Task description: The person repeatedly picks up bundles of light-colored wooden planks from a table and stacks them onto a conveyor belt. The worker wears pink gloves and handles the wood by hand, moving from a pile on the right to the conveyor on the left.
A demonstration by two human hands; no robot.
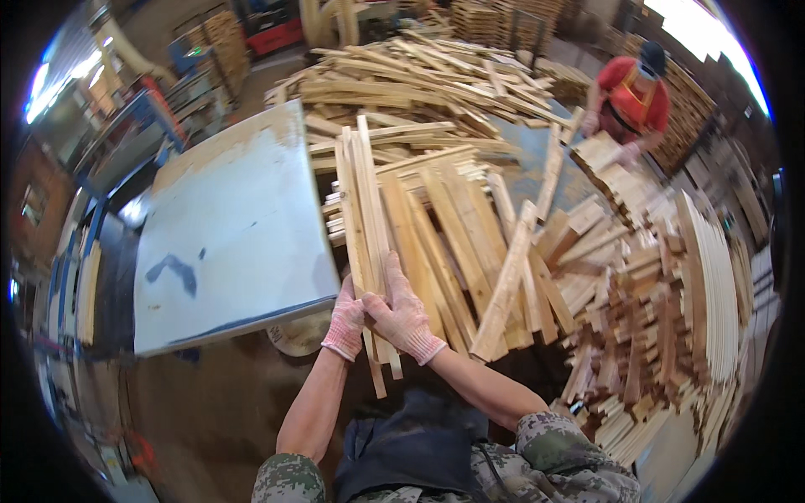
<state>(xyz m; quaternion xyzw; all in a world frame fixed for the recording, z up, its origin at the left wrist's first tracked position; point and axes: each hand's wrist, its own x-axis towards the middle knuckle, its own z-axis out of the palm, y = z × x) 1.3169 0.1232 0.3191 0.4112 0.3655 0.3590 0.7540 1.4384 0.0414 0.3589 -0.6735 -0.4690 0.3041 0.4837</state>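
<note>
A bundle of thin wooden slats stands on end, leaning away from me. My left hand in a pink-white knit glove grips its lower left side. My right hand, gloved the same way, wraps over the front of the bundle just beside the left hand. The slats' lower ends stick out below both hands. Behind the bundle lies a heap of similar loose slats.
A large pale metal table top lies to the left. A big pile of slats fills the far side. Stacked short boards stand on the right. A person in a red top works at the far right.
</note>
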